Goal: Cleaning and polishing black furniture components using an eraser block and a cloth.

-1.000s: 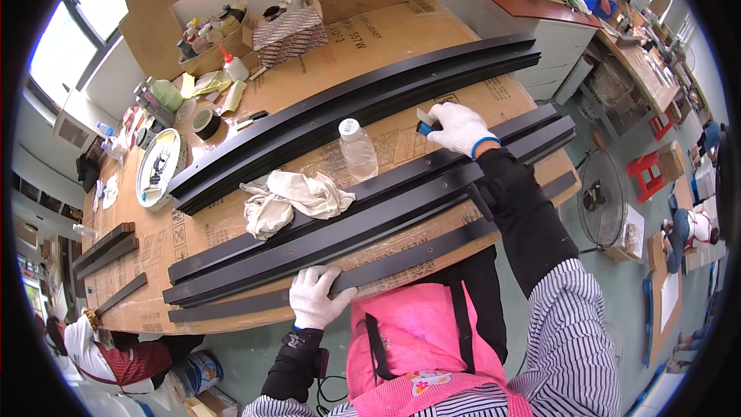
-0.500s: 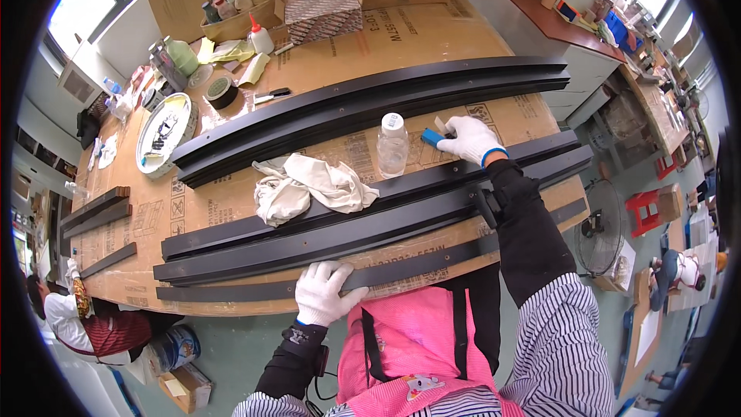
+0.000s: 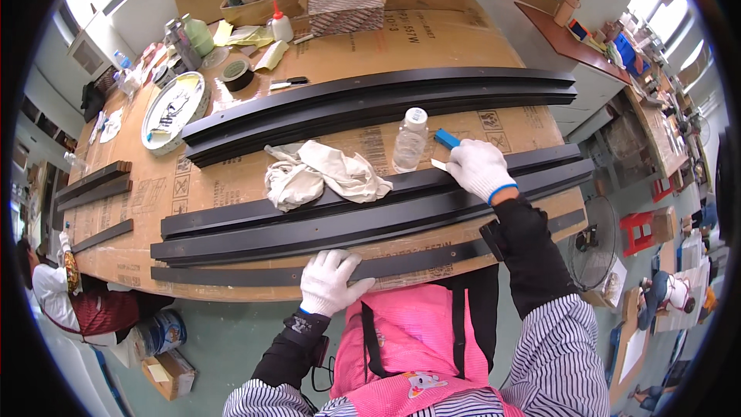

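My left hand (image 3: 329, 282), in a white glove, lies over a flat black strip (image 3: 421, 261) along the table's near edge, thumb apart from the fingers. My right hand (image 3: 480, 168), gloved too, is above the right part of the longer black bars (image 3: 370, 220). It is closed on a small blue block-like piece (image 3: 446, 138); a pale flat tip (image 3: 438, 164) also sticks out beside its fingers. The glove hides the rest of what it holds. Left of it stand a clear bottle (image 3: 410, 143) with a white cap and a crumpled off-white cloth (image 3: 328, 174).
Further back lies a stack of black bars (image 3: 378, 100). Shorter black pieces (image 3: 96, 189) are at the left, near a round white dish (image 3: 176, 116), a tape roll (image 3: 236, 74) and a red-tipped bottle (image 3: 280, 23). A fan (image 3: 594, 243) stands right of the table; another person (image 3: 96, 309) is at the left.
My right hand has come nearer over the bars, and the blue piece has turned with it. My left hand stays on the strip. The whole view has shifted slightly.
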Motion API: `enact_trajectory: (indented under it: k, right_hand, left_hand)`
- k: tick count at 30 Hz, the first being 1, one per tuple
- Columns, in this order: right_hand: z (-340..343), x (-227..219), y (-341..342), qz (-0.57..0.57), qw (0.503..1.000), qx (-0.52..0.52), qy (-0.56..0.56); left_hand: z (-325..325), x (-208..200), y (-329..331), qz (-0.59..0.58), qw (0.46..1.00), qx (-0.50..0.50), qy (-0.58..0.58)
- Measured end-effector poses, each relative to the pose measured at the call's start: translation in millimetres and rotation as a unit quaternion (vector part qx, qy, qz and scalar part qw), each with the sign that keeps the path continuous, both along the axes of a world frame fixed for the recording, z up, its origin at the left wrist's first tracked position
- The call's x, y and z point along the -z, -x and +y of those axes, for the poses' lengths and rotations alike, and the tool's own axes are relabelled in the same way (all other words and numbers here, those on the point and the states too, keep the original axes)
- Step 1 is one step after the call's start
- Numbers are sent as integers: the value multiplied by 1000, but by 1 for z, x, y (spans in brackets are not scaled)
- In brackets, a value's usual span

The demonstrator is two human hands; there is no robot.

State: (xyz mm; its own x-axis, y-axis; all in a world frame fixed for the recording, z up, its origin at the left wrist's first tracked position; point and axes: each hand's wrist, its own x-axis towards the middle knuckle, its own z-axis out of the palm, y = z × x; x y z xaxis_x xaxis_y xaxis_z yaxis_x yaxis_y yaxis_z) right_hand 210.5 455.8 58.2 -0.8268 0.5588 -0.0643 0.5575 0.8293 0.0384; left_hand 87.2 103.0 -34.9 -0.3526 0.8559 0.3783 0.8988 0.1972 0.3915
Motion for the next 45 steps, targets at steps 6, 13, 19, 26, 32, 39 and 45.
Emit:
enact_trajectory:
  k: [6, 13, 19, 26, 32, 39, 45]
  right_hand:
    - [-104, 4, 89, 227, 942, -163, 184]
    - [-167, 75, 226, 58, 975, 0, 215]
    - [-156, 34, 196, 314, 873, -20, 373]
    - [-188, -42, 14, 520, 823, -145, 175]
    - [-167, 91, -101, 349, 936, -14, 36]
    - [-85, 130, -187, 391, 916, 48, -72]
    - [75, 158, -329, 360, 891, 226, -159]
  left_hand:
    - [-1, 7, 2, -19, 1000, 8, -3]
    - [3, 6, -5, -2, 1000, -4, 7]
    - [2, 11, -2, -12, 1000, 23, 8]
    - [-4, 12, 0, 55, 998, -3, -23]
    - [12, 6, -11, 32, 999, 16, -5]
    - [5, 9, -15, 43, 999, 8, 6]
    - [12, 7, -16, 55, 998, 10, 17]
